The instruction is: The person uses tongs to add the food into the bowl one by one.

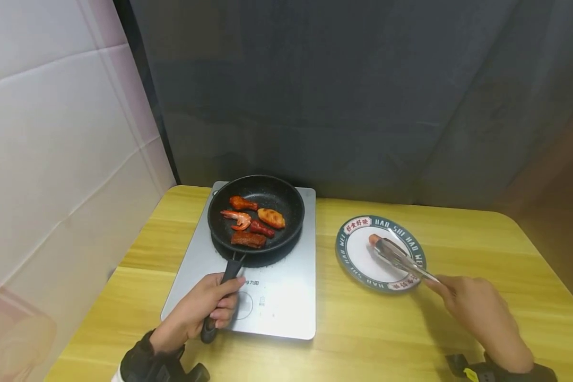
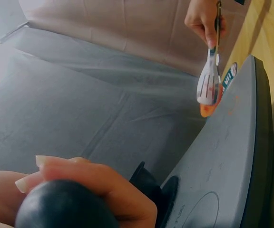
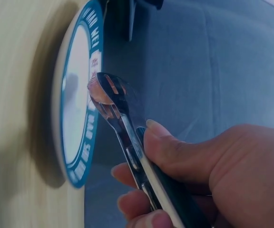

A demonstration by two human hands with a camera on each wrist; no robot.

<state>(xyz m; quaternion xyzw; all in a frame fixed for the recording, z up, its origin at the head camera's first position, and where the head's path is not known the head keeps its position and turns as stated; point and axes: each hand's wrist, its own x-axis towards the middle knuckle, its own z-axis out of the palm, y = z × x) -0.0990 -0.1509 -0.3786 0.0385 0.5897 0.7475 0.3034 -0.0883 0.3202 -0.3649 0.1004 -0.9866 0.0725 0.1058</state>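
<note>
My left hand (image 1: 209,304) grips the black handle (image 1: 231,269) of a frying pan (image 1: 286,196). In the pan lie a shrimp (image 1: 241,218), two reddish drumsticks, a golden-brown grilled piece (image 1: 271,218) and a dark red slab of meat (image 1: 249,240). My right hand (image 1: 475,305) holds metal tongs (image 1: 401,258), thumb on one side and fingers on the other. Between the tongs' slotted ends is an orange-pink piece of food (image 3: 99,91), mostly covered, its kind unclear. The tongs hold it above a white plate (image 1: 363,254) with a green lettered rim; whether it touches the plate I cannot tell.
Under the pan is a silver induction cooktop (image 1: 291,297), on the left of the wooden table (image 1: 363,339). A dark grey curtain (image 1: 339,106) hangs behind the table, and a pale cloth (image 1: 67,132) hangs along the left side.
</note>
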